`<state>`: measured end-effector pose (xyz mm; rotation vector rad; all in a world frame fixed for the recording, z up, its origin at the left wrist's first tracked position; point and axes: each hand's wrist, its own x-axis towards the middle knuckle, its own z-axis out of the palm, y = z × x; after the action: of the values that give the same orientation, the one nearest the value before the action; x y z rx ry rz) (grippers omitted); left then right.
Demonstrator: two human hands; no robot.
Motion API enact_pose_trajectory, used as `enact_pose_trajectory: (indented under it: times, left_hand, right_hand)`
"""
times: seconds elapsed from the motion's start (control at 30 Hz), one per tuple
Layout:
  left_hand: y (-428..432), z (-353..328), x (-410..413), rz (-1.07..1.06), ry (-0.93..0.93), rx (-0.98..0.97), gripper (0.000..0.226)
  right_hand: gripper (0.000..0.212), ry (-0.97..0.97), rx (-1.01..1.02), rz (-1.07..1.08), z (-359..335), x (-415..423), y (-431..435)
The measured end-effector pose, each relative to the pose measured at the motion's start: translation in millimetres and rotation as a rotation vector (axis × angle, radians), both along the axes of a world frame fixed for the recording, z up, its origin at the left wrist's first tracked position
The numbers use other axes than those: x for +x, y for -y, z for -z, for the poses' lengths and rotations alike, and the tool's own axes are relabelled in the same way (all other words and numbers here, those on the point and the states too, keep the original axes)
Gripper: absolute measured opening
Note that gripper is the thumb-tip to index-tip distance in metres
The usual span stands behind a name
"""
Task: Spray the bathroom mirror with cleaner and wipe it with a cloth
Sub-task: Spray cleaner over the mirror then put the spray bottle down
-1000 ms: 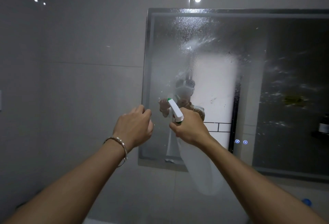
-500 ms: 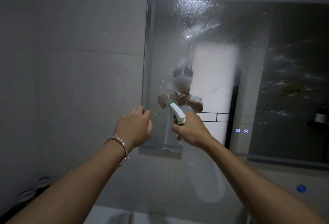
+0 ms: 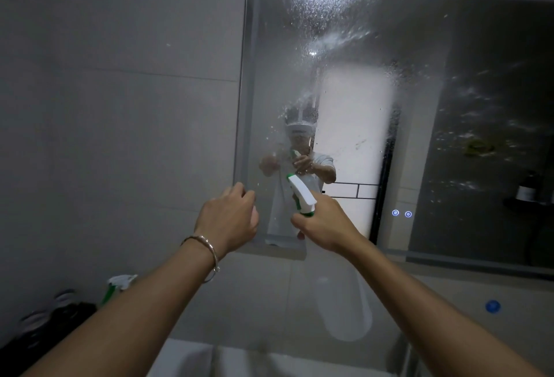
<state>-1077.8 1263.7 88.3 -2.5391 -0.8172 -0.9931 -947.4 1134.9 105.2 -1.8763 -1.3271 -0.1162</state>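
I hold the spray bottle (image 3: 301,195) in my right hand (image 3: 325,220), fingers wrapped round its neck just under the white trigger head. Its green-tipped nozzle points up and to the left at the mirror (image 3: 419,107). The bottle's long axis slants from that nozzle down and right to the pale translucent body below my forearm. The bottle is raised before the mirror's lower left part, near the glass, which is speckled with droplets and streaks. My right arm reaches forward, almost straight. My left hand (image 3: 227,220) is level with it, just beside the mirror's left edge, curled into a loose fist with nothing showing in it, and a bracelet (image 3: 207,244) circles that wrist.
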Motion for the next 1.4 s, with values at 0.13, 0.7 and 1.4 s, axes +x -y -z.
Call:
enact_pose_trajectory:
  times: [0.13, 0.7, 1.4]
  left_hand:
    - [2.2, 2.1, 1.7, 0.012, -0.006, 0.002, 0.025]
    - [52.8, -2.0, 51.6, 0.118, -0.029, 0.016, 0.024]
    - [167.4, -18.7, 153.3, 0.264, -0.067, 0.062, 0.026]
  right_hand:
    - [0.022, 0.006, 0.006, 0.019, -1.0, 4.5, 5.7]
    - [0.014, -0.106, 0.125, 0.125, 0.5, 43.7, 74.9]
    - [0.013, -0.152, 0.2, 0.25, -5.7, 130.3, 200.5]
